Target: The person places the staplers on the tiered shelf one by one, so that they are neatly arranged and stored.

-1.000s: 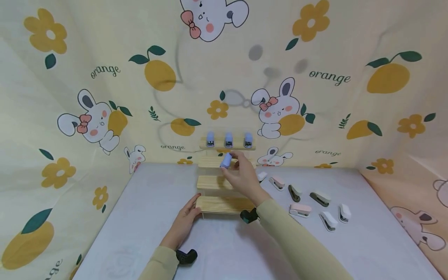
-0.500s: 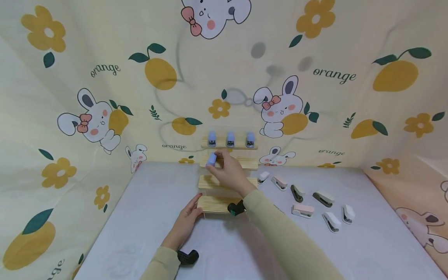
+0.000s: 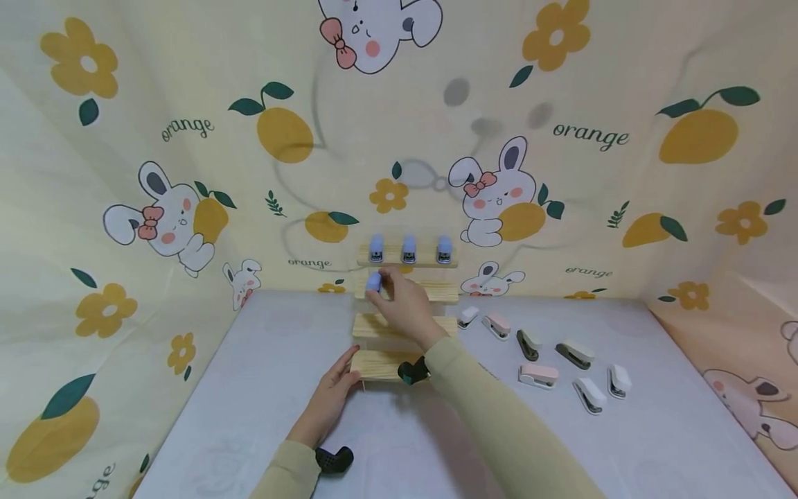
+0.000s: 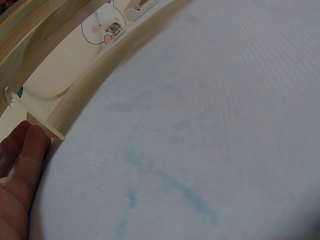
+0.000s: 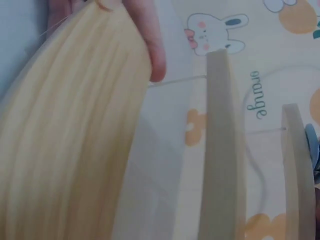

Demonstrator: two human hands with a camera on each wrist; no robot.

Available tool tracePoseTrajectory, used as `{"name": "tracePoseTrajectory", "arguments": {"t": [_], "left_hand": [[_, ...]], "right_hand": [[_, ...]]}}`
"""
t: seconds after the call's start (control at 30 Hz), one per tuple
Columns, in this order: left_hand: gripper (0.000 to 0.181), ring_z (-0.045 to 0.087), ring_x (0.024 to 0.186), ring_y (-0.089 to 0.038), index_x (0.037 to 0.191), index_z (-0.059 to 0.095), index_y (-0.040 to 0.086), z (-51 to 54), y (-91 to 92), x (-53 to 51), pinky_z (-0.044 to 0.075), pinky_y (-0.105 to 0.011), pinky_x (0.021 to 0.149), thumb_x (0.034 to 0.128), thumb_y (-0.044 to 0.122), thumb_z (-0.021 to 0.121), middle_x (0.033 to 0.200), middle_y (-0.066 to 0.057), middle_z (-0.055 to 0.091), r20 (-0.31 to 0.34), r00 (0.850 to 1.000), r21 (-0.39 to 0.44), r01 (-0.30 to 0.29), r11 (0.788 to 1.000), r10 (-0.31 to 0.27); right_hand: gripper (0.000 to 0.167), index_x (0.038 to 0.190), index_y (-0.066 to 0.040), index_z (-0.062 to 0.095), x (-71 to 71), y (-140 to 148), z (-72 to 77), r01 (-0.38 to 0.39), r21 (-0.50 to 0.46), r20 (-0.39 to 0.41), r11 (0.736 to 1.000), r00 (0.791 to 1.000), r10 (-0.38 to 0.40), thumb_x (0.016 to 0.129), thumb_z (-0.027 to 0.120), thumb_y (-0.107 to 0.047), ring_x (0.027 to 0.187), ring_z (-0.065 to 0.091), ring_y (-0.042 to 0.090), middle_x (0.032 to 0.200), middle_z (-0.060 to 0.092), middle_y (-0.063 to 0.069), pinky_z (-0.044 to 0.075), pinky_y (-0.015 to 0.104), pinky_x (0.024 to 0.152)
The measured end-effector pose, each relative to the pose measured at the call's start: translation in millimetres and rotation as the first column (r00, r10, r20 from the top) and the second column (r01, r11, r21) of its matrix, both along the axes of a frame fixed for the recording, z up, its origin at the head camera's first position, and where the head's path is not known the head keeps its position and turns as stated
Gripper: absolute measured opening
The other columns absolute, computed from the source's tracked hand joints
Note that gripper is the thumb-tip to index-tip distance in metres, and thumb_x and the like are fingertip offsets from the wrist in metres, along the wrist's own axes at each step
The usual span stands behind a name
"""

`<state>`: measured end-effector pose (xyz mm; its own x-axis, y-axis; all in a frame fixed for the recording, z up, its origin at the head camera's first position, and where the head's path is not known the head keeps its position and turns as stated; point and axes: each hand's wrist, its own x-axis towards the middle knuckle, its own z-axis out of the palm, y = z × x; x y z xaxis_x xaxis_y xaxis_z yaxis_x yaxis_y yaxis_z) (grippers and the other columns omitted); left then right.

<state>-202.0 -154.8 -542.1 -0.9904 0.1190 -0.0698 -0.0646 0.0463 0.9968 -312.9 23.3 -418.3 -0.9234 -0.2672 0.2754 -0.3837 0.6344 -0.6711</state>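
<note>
A tiered wooden shelf [image 3: 377, 364] stands at the middle back of the table. My left hand [image 3: 327, 395] grips the left end of its lowest board; in the right wrist view, fingers [image 5: 150, 45] show on both sides of that board. My right hand [image 3: 406, 305] pinches a small blue stapler [image 3: 373, 282] at the left end of the second board from the top. Whether its base touches the board cannot be told. On the top board stand three blue staplers: left [image 3: 376, 248], middle [image 3: 409, 249] and right [image 3: 444, 249].
Several mini staplers lie to the right of the shelf, among them a pink one [image 3: 539, 375], a dark-based one [image 3: 575, 354] and a white one [image 3: 589, 395]. A patterned cloth [image 3: 249, 187] hangs behind and at the sides. The right forearm crosses in front of the shelf.
My right hand has carried the blue stapler leftward to the second board's left end, slowing in the last half second. The stapler is now more upright. My left hand has stayed put.
</note>
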Motion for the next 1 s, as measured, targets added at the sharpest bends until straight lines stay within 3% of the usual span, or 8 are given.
{"name": "tracePoseTrajectory", "arguments": {"t": [0.33, 0.67, 1.0], "left_hand": [[0.054, 0.036, 0.136, -0.019, 0.149, 0.035, 0.033, -0.9, -0.8, 1.2, 0.025, -0.045, 0.114, 0.0992, 0.027, 0.053, 0.150, -0.004, 0.040, -0.010, 1.000, -0.008, -0.008, 1.000, 0.008], [0.052, 0.039, 0.134, -0.018, 0.149, 0.036, 0.030, -0.2, -1.0, -0.5, 0.026, -0.042, 0.114, 0.1000, 0.022, 0.051, 0.149, -0.004, 0.040, -0.013, 1.000, 0.017, 0.001, 1.000, -0.001], [0.054, 0.037, 0.135, -0.020, 0.152, 0.030, 0.026, -0.1, 0.2, 0.6, 0.028, -0.042, 0.113, 0.1018, 0.018, 0.048, 0.152, -0.007, 0.036, -0.009, 1.000, 0.036, 0.013, 0.999, -0.012]], "right_hand": [[0.061, 0.139, -0.016, 0.047, 0.1, -6.2, -2.9, 0.039, 0.054, -0.073, 0.998, 0.997, -0.035, 0.091, 0.063, -0.049, 0.122, 0.053, 0.022, 0.134, 0.057, 0.002, 0.041, 0.039, 0.104], [0.062, 0.141, -0.013, 0.046, -0.5, -4.2, -2.0, 0.028, 0.049, -0.083, 0.998, 0.996, -0.024, 0.092, 0.062, -0.046, 0.124, 0.052, 0.023, 0.135, 0.057, 0.003, 0.039, 0.039, 0.106], [0.061, 0.141, -0.014, 0.045, 1.7, -3.8, 1.1, 0.026, 0.032, -0.036, 0.999, 0.999, -0.024, 0.091, 0.064, -0.044, 0.125, 0.051, 0.023, 0.135, 0.057, 0.002, 0.038, 0.040, 0.107]]}}
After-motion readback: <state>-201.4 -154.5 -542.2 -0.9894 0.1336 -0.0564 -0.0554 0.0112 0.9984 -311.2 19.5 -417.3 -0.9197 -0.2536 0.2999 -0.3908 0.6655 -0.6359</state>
